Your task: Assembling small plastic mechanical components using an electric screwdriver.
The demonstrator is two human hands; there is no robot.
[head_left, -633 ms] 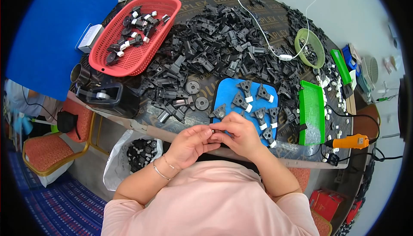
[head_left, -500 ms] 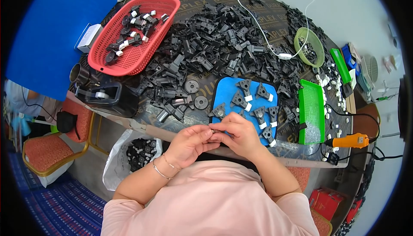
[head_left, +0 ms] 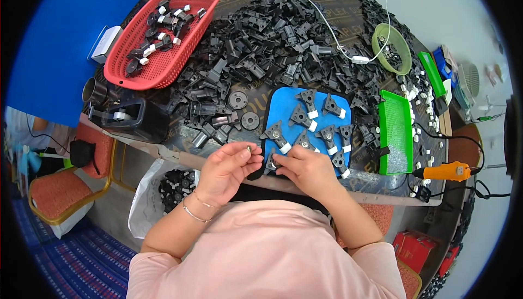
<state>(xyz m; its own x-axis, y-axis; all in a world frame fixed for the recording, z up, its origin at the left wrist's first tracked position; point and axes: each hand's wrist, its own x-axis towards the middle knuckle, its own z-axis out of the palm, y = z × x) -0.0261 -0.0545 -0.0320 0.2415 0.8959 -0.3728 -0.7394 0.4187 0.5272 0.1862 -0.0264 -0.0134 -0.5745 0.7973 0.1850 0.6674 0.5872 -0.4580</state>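
Observation:
My left hand (head_left: 229, 169) is raised at the table's front edge and pinches a small metal piece (head_left: 248, 148) between thumb and fingertips. My right hand (head_left: 305, 169) presses on a black triangular plastic part (head_left: 271, 162) lying at the near left corner of a blue mat (head_left: 284, 115). Several more black triangular parts with white clips (head_left: 306, 118) lie spread over that mat, just beyond my fingers.
A big heap of black plastic parts (head_left: 261, 37) covers the table's middle. A red basket (head_left: 163, 54) with finished parts stands far left, a black tape dispenser (head_left: 131, 118) near left, a green tray (head_left: 395, 135), green bowl (head_left: 391, 54) and orange tool (head_left: 444, 172) right. White bag (head_left: 150, 206) below.
My hands, which were joined over one small piece, have separated. The left one now holds the metal piece alone and the right one has dropped onto a black part at the mat's corner.

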